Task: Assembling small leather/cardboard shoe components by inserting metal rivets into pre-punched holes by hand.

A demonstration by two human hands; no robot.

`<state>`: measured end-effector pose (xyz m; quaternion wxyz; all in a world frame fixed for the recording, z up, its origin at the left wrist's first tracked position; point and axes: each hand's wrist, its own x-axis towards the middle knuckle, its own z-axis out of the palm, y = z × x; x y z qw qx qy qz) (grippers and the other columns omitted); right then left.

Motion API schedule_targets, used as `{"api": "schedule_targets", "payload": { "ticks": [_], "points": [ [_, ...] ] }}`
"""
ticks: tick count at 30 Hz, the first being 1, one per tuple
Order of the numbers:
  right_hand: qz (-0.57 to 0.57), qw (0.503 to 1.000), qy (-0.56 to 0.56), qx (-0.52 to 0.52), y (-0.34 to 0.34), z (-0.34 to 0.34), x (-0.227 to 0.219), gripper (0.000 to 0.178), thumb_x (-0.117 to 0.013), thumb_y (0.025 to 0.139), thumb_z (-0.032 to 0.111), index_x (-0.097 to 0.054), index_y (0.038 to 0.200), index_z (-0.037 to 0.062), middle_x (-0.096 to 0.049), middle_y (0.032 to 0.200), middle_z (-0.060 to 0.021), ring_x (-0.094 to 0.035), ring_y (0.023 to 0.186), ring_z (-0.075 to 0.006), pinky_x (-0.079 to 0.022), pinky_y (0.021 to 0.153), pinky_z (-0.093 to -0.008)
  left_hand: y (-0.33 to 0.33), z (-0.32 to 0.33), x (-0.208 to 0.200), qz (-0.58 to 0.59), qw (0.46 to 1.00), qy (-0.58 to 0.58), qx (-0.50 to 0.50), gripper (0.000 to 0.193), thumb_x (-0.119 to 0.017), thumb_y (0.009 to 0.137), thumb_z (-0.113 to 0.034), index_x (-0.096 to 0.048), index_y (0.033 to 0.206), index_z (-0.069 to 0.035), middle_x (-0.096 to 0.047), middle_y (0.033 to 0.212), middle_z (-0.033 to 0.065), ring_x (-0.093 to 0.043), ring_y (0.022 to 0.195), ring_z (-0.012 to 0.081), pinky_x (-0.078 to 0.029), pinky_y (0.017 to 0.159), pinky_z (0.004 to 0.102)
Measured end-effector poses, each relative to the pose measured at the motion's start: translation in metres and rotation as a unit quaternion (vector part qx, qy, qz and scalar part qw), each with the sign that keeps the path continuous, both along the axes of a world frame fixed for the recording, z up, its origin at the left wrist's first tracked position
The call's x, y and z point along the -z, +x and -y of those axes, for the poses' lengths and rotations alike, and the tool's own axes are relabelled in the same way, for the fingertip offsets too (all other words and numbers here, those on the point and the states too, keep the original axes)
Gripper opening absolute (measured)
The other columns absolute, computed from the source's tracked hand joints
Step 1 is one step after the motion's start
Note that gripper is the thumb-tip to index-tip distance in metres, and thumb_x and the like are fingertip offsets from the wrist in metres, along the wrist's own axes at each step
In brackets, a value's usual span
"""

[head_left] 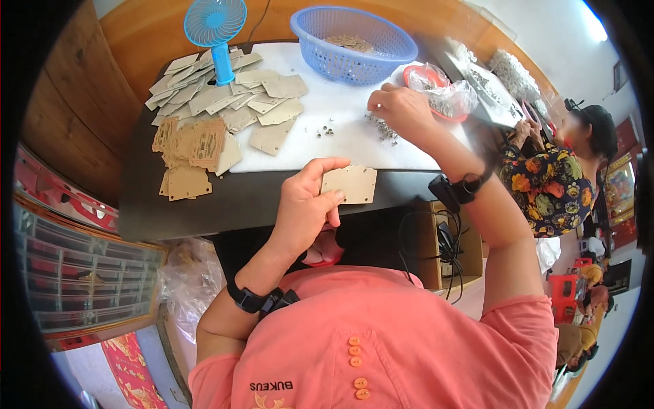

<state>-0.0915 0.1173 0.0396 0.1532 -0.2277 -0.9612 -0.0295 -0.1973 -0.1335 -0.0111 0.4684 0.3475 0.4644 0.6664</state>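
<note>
A flat beige board with small holes near its edges is gripped between the thumb and fingers of my left hand, just in front of the table's near edge. My right hand hovers over the white padded surface, thumb and forefinger pinched together; whatever is between them is too small to name. Right below it lies a scatter of small shiny metal pieces. A smaller group of metal bits sits farther left. Many similar beige boards are heaped at the left, with browner printed ones nearer me.
A blue fan stands among the boards. Behind are a blue plastic basket and a red bowl with a plastic bag. A person in a flowered top works at the right. Cables hang over a cardboard box.
</note>
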Motion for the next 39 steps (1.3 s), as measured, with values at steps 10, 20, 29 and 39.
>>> {"api": "schedule_targets", "payload": {
  "ticks": [10,20,29,39],
  "points": [
    [0.122,0.986,0.063,-0.092,-0.024,-0.009,0.006,0.007,-0.066,0.085,0.016,-0.063,0.085,0.0097,-0.064,0.094,-0.0061,-0.063,0.096,-0.0293,-0.044,0.084,-0.0431,0.001,0.001,-0.001,-0.009,1.0,0.006,-0.009,0.042,-0.059,0.089,0.007,-0.057,0.131,0.003,-0.066,0.084,0.0052,-0.055,0.05,0.0062,-0.035,0.04,0.018],
    [0.023,0.995,-0.001,-0.102,-0.004,-0.016,-0.001,0.005,-0.068,0.082,0.014,-0.069,0.087,0.0148,-0.066,0.096,-0.003,-0.062,0.099,-0.0278,-0.043,0.087,-0.0441,0.001,0.001,0.0,-0.017,1.0,0.003,-0.006,0.042,-0.059,0.09,0.007,-0.057,0.132,0.003,-0.066,0.082,0.0044,-0.054,0.05,0.005,-0.035,0.041,0.0175],
    [0.054,0.992,0.039,-0.107,0.001,-0.001,0.011,0.006,-0.071,0.078,0.013,-0.066,0.081,0.0134,-0.062,0.09,-0.0026,-0.06,0.096,-0.0258,-0.042,0.082,-0.0402,0.001,0.002,-0.001,-0.021,1.0,0.005,-0.002,0.042,-0.058,0.09,0.006,-0.057,0.132,0.002,-0.066,0.081,0.0044,-0.054,0.05,0.0049,-0.035,0.041,0.0176],
    [0.007,0.991,0.051,-0.122,0.008,0.018,0.008,0.005,-0.07,0.078,0.012,-0.067,0.081,0.0153,-0.061,0.089,-0.0028,-0.058,0.094,-0.0264,-0.04,0.084,-0.0419,0.003,-0.002,-0.004,-0.023,0.999,-0.011,-0.028,0.041,-0.058,0.089,0.006,-0.057,0.13,0.004,-0.066,0.082,0.0063,-0.054,0.049,0.0062,-0.034,0.04,0.0184]
  ]
}}
